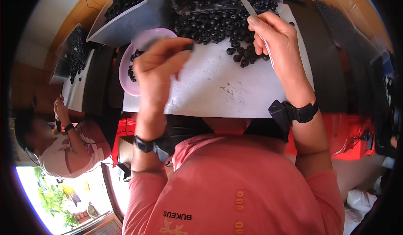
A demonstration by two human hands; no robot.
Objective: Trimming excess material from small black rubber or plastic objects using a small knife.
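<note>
Right hand [279,39]: fingers closed round knife [247,4]. Left hand [156,69], blurred: fingers apparently pinching dark piece [188,47] near pink bowl [124,75]. Round black pieces [214,27] heaped beyond.

Left hand [158,63]: is pinching a blurred dark piece [187,47]. Right hand [278,37]: is gripping knife [246,4]. Black pieces [214,23]: are heaping on white board [201,90]. Pink bowl [125,73]: is holding more.
</note>
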